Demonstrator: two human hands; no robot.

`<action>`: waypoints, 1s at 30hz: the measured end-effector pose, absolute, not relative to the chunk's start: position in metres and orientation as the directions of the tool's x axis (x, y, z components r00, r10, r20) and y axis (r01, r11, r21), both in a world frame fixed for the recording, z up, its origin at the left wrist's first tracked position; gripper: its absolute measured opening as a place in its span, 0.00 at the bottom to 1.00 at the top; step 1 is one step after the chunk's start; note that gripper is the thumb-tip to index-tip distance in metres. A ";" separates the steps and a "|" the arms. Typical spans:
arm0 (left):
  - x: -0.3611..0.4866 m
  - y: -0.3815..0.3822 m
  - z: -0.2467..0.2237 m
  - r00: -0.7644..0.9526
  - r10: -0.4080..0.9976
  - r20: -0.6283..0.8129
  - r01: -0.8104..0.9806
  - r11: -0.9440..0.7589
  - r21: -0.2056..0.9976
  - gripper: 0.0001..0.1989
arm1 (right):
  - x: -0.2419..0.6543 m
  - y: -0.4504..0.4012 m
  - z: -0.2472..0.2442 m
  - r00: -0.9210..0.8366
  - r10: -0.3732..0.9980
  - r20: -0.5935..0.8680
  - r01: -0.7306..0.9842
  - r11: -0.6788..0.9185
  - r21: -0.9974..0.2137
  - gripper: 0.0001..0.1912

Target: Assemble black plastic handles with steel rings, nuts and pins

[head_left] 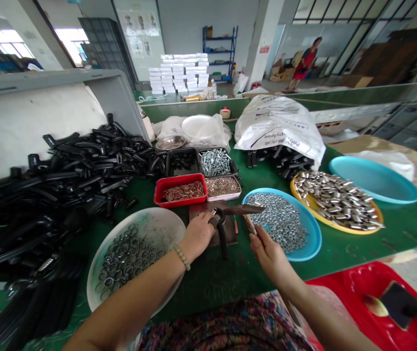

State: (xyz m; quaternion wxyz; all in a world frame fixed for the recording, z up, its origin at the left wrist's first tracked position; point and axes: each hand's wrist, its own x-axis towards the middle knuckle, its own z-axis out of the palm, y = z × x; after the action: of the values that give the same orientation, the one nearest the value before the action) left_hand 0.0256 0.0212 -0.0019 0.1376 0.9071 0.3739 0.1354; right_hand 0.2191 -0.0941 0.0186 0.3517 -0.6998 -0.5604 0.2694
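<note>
My left hand (pixel 196 237) closes firmly round stiff, black-handled steel pliers (pixel 222 229); my right hand (pixel 272 257) pinches a narrow brown strip (pixel 249 224).

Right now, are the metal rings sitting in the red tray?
No, the metal rings lie in the white plate, while the red tray holds small thin metal pieces.

This is a big factory workshop, a place for work and not a home. A long green table (pixel 406 234) holds a heap of black plastic parts (pixel 84 161), a tray of screws (pixel 215 162) and a blue dish of nuts (pixel 277 224). Far back, white boxes (pixel 177 73) stand in tall stacks — near a blue metal shelf (pixel 220 53) and a thick pillar (pixel 263 39).
</note>
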 end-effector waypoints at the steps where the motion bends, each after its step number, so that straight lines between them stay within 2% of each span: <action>1: 0.024 0.019 -0.001 0.675 0.719 0.163 0.631 -0.677 0.378 0.13 | 0.218 -0.094 0.019 0.213 0.977 0.020 0.607 -0.117 -0.786 0.22; 4: 0.014 0.009 0.003 0.593 0.773 0.226 0.613 -0.615 0.495 0.13 | 0.215 -0.091 0.026 0.138 0.990 -0.005 0.663 -0.096 -0.742 0.21; 6: 0.003 -0.002 0.005 0.540 0.805 0.244 0.624 -0.578 0.527 0.19 | 0.210 -0.088 0.034 0.089 0.996 -0.022 0.697 -0.078 -0.713 0.21; 8: -0.008 -0.014 0.006 0.530 0.815 0.235 0.649 -0.568 0.505 0.22 | 0.206 -0.086 0.042 0.065 0.998 0.013 0.715 -0.037 -0.698 0.22; 10: -0.017 -0.023 0.006 0.554 0.811 0.186 0.678 -0.569 0.465 0.20 | 0.202 -0.083 0.049 0.042 0.999 0.015 0.757 -0.022 -0.653 0.23; 14: -0.022 -0.030 0.001 0.600 0.797 0.072 0.701 -0.567 0.434 0.17 | 0.199 -0.075 0.058 -0.036 0.992 -0.123 0.840 -0.037 -0.542 0.22; 18: -0.019 -0.035 -0.004 0.599 0.796 0.087 0.686 -0.567 0.456 0.17 | 0.192 -0.069 0.063 -0.012 1.000 -0.014 0.797 0.001 -0.603 0.23; 21: -0.024 -0.024 0.004 0.613 0.786 0.086 0.667 -0.572 0.478 0.15 | 0.196 -0.067 0.058 -0.074 0.990 -0.122 0.833 -0.006 -0.554 0.21; 23: -0.035 0.003 0.019 0.584 0.805 0.105 0.678 -0.555 0.482 0.13 | 0.217 -0.069 0.048 -0.056 0.991 -0.124 0.858 -0.015 -0.514 0.22; 25: -0.050 0.046 0.039 0.487 0.864 0.123 0.764 -0.491 0.419 0.13 | 0.255 -0.074 0.031 0.097 0.995 -0.019 0.906 -0.096 -0.413 0.24; 27: -0.066 0.092 0.057 0.357 0.934 0.016 0.918 -0.354 0.179 0.12 | 0.303 -0.079 0.011 0.269 0.956 0.118 0.941 -0.234 -0.246 0.28; 30: -0.077 0.141 0.069 0.303 0.951 -0.056 0.952 -0.301 0.050 0.08 | 0.361 -0.082 -0.016 0.277 0.951 0.136 0.959 -0.266 -0.094 0.30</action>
State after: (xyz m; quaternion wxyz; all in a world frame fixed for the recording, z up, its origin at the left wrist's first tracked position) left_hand -0.0766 0.1406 0.0691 0.0366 0.8063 0.5903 -0.0079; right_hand 0.3609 -0.0825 -0.0157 0.0791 -0.7951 -0.6007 -0.0260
